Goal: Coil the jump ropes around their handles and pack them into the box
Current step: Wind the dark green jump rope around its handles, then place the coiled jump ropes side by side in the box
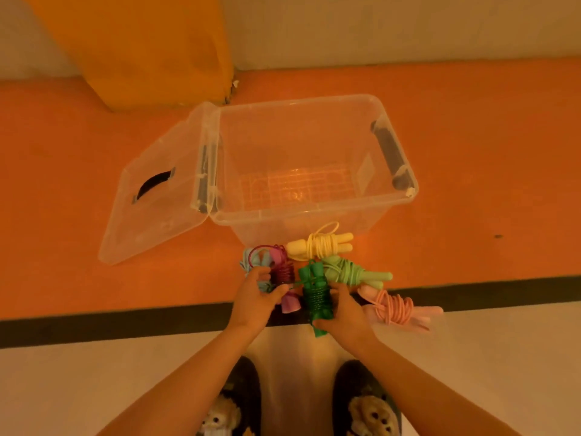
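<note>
I see an orange floor (94, 184) crossed by a black stripe (125, 322), with a pale wall (408, 26) behind. The open clear box (314, 214) stands just beyond. The right hand (345, 313) grips the dark green rope (317, 297), its long axis pointing boxward. The left hand (253, 298), beside it, holds the pink-handled rope (283, 273).

Clear box (314, 212) on orange floor (471, 152) — yellow (317, 245), green (316, 297), pink ropes (396, 306).
</note>
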`<state>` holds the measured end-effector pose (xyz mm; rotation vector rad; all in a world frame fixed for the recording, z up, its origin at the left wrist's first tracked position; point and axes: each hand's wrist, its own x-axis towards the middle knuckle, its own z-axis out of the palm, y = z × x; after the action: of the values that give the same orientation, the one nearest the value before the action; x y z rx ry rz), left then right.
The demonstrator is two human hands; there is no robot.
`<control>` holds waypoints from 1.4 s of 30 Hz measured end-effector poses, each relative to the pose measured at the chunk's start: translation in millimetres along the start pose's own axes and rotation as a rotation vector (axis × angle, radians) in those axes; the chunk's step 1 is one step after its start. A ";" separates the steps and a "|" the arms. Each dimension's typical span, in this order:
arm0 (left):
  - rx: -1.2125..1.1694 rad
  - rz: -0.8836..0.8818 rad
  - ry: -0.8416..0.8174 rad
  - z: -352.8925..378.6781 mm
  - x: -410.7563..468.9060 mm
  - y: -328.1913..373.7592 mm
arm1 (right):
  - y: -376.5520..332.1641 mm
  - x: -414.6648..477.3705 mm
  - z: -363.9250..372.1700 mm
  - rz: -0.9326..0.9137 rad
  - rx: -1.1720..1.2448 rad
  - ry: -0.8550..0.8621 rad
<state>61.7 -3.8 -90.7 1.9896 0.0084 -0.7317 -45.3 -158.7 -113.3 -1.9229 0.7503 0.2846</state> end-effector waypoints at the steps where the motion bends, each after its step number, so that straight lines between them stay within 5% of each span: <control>1: 0.015 0.013 0.019 0.4 -0.6 -3.7 | 4.6 2.8 3.8 0.006 -0.014 0.011; 8: 0.181 0.140 0.154 13.7 -12.9 -3.3 | 12.1 6.7 -0.7 -0.046 -0.109 0.068; 15: 0.085 0.167 -0.033 24.8 -27.0 9.8 | 20.3 -7.2 -26.7 -0.056 -0.150 0.280; 22: 0.067 0.146 -0.048 30.2 -19.8 21.1 | 22.7 -5.4 -51.8 -0.055 -0.272 0.369; 28: 0.344 0.381 -0.049 33.2 11.9 50.0 | 13.7 22.4 -64.7 -0.130 -0.524 0.402; 32: 0.407 0.434 -0.073 48.1 37.7 59.2 | 14.8 47.0 -74.7 -0.044 -0.677 0.216; 37: 0.464 0.405 -0.119 69.8 59.8 63.3 | 12.1 65.1 -83.9 0.030 -0.553 0.031; 42: 0.799 0.517 -0.114 75.1 71.2 67.0 | 10.4 76.4 -88.7 0.086 -0.460 -0.064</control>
<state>103.3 -119.5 -98.1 2.5210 -0.9616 -0.5377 -3.3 -268.3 -118.2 -2.3007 0.7729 0.6126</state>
